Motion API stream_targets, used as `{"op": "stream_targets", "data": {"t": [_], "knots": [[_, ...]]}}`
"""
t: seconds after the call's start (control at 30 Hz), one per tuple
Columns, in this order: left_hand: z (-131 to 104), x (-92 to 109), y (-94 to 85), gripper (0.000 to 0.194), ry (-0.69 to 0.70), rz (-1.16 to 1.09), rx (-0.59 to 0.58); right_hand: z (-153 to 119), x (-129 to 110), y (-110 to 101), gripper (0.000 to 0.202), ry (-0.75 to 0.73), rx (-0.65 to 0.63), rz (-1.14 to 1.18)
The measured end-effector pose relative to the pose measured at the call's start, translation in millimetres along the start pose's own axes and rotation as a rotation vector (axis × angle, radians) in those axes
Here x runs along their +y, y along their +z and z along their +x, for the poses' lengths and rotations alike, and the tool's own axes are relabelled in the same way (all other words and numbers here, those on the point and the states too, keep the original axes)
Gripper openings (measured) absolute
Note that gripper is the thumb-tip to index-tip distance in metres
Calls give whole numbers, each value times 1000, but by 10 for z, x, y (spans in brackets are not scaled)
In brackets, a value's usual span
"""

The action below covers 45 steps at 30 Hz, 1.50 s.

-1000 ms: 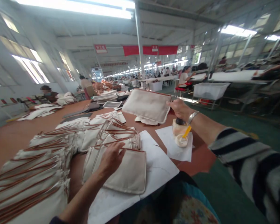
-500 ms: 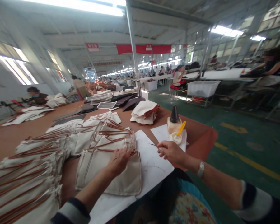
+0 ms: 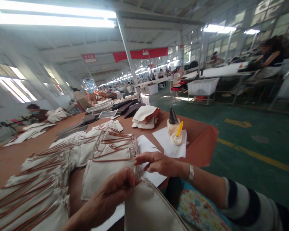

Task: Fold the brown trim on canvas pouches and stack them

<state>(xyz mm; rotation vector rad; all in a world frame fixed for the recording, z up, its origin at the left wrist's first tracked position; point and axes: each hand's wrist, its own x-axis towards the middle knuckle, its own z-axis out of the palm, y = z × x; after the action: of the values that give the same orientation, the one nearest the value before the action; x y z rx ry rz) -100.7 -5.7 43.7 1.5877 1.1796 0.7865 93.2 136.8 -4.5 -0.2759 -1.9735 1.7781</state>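
Observation:
My left hand (image 3: 118, 187) is closed, its fingertips pinching the upper corner of a cream fabric panel (image 3: 149, 208). This panel has a brown edge and hangs tilted close to my lap. My right hand (image 3: 161, 164) hovers just above and to the right, forefinger stretched out to the left and thumb apart. No held object can be made out in it. Beyond both hands lies a stack of cream panels (image 3: 108, 163) with brown strips along their tops. Partly hidden by my right hand is a white board (image 3: 144, 144) on the table.
Rows of cream panels with brown strips (image 3: 38, 183) cover the table's left. A glue pot with a yellow spatula (image 3: 177, 138) and a black cone (image 3: 172, 116) stand right. Folded cream pieces (image 3: 145, 116) lie behind. Co-workers sit farther off near a white bin (image 3: 203, 86).
The left hand has lifted a panel off the stack and drawn it towards my lap. My right hand has moved left; the thin tool formerly in its fingers no longer shows clearly there.

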Motion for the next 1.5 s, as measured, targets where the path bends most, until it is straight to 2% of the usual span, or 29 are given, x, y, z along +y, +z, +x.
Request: {"op": "stream_targets", "data": {"t": [0.07,0.13,0.23,0.33,0.43,0.5,0.6,0.7,0.8,0.97,1.2,1.3,1.37,1.5], "knots": [[-40,65,98,21,22,-168,-46,-41,-67,45,53,22,-145,102],[-55,152,151,23,44,-270,-61,-123,-179,37,39,56,-227,149],[-32,224,137,19,65,-309,-28,-293,-335,-33,20,69,-206,92],[48,194,79,10,91,-243,3,-491,-386,-68,28,114,-166,141],[170,153,41,7,111,-61,-20,-668,-398,-30,38,171,-172,227],[260,166,26,17,103,86,-13,-748,-435,-2,34,148,-126,90],[387,241,20,35,50,166,-61,-813,-505,3,17,70,55,-365],[489,306,82,24,8,153,-195,-853,-510,11,5,-55,144,-715],[563,284,221,18,-27,133,-207,-905,-466,64,11,-160,157,-850],[617,121,425,25,-35,-33,-202,-1006,-477,144,2,-62,147,-728],[644,-11,497,28,-70,-154,-219,-1029,-535,51,11,67,134,-386],[664,17,517,24,-75,-132,-228,-992,-531,29,23,134,138,-305],[669,66,533,22,-68,-60,-206,-957,-522,39,31,152,176,-340],[650,179,546,16,-60,111,-187,-914,-494,52,24,175,217,-408]]}}
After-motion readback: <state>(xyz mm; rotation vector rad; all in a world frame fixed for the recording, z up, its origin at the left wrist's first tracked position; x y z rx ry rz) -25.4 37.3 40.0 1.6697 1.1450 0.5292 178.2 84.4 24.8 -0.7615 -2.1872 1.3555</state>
